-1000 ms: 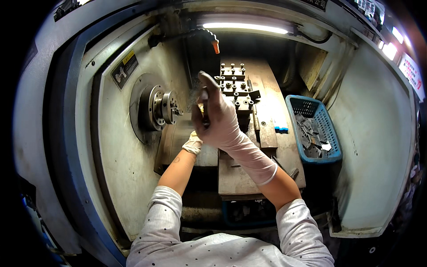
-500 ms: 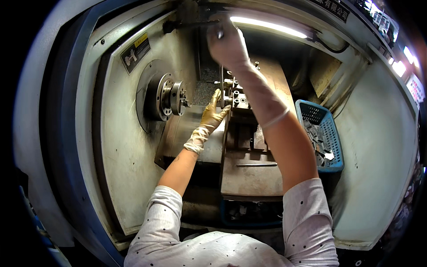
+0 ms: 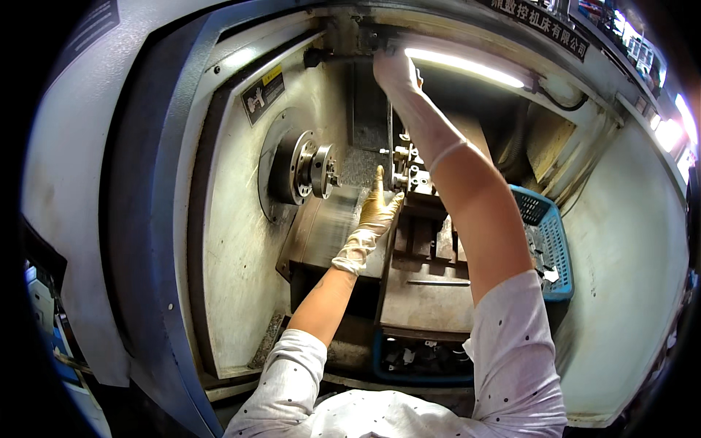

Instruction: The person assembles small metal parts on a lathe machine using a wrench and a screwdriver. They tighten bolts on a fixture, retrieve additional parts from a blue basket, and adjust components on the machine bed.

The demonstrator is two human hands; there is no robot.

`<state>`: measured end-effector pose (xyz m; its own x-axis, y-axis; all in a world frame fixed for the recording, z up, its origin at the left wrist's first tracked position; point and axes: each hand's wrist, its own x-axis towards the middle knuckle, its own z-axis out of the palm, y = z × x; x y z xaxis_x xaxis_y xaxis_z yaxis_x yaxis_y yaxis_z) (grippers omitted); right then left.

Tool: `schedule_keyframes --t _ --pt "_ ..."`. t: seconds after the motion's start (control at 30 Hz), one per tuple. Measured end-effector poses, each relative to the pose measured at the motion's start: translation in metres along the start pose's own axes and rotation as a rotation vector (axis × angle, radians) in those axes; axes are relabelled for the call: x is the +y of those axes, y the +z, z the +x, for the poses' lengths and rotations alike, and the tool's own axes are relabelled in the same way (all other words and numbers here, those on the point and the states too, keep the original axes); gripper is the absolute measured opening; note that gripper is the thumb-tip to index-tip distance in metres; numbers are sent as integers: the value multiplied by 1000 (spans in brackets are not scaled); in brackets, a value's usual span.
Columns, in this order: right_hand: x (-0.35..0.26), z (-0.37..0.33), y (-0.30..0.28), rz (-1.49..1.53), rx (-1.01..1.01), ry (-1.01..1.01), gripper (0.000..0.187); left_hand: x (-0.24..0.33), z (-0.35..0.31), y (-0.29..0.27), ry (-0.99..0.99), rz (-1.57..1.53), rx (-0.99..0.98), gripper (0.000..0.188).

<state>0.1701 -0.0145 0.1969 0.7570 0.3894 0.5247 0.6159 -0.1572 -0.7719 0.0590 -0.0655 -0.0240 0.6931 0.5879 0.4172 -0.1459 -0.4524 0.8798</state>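
Observation:
Both of my hands wear pale gloves inside a lathe. My right hand [image 3: 396, 71] is raised at the far side, closed in a fist beside the lamp's left end. A long thin metal rod [image 3: 390, 120] runs from beneath that fist down to the tool block [image 3: 418, 179]; its lower end is hard to make out. My left hand [image 3: 377, 212] is at the near left of the tool block, index finger stretched out and thumb apart. Its thumb tip comes close to the block; contact is unclear. Left of it is the round spindle chuck [image 3: 321, 171].
A bright tube lamp [image 3: 464, 67] spans the back. To the right stands a blue plastic basket [image 3: 562, 252] with metal parts; another blue bin [image 3: 378, 358] sits below the slide. A thin bar [image 3: 438, 282] lies on the metal slide [image 3: 427, 306].
The whole view has shifted, moving the scene right and down. My right fist has moved a little farther up toward the lamp and is less blurred. My left hand stays beside the tool block.

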Motion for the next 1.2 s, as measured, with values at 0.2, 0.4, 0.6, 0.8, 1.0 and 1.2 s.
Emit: schedule_keyframes --t 0.2,0.4,0.6,0.8,1.0,1.2 --pt "3 -1 0 110 150 -57 28 -3 12 -1 53 212 106 53" --pt "-11 1 2 55 170 -113 36 -12 15 4 117 142 187 48" --pt "-45 -14 -26 214 38 -142 43 26 9 -7 217 81 273 46" --pt "-64 -203 -80 468 -217 -687 36 3 -51 -24 494 698 421 51" --pt "-4 -269 -98 325 -219 -1070 45 -9 -48 1 523 637 323 47" --pt "16 -276 -88 398 -224 -1198 50 -16 -45 -6 523 658 300 43"
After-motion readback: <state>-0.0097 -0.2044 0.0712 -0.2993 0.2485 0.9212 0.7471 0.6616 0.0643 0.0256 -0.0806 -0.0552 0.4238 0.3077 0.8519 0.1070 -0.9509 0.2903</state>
